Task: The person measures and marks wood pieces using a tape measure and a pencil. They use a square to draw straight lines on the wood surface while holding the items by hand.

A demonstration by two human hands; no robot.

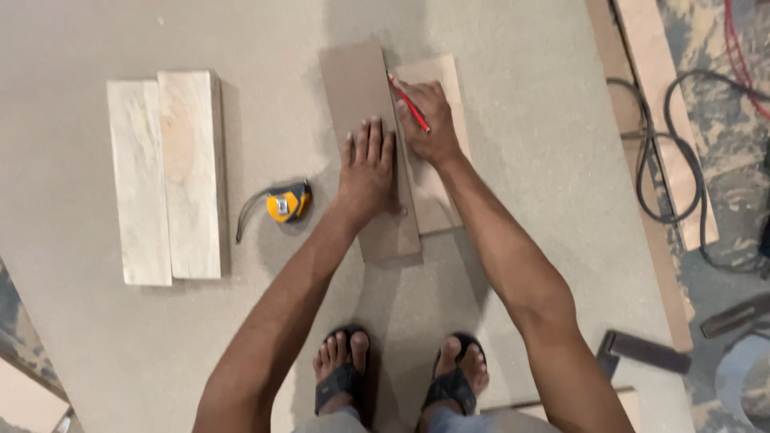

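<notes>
My left hand (367, 170) presses flat, fingers together, on a long brown board strip (353, 88) that lies lengthwise on the big sheet. My right hand (431, 120) grips a red pencil (410, 104), its tip at the strip's right edge. Under the strip's right side lies a pale wooden piece (439, 204), partly covered by the strip and my right hand. Both my feet in black sandals stand on the sheet just below.
A yellow tape measure (287, 203) lies left of my left hand. Two pale planks (166, 176) rest side by side at the left. Black cables (666, 172), long wood strips (670, 104) and a dark metal square (646, 351) lie at the right.
</notes>
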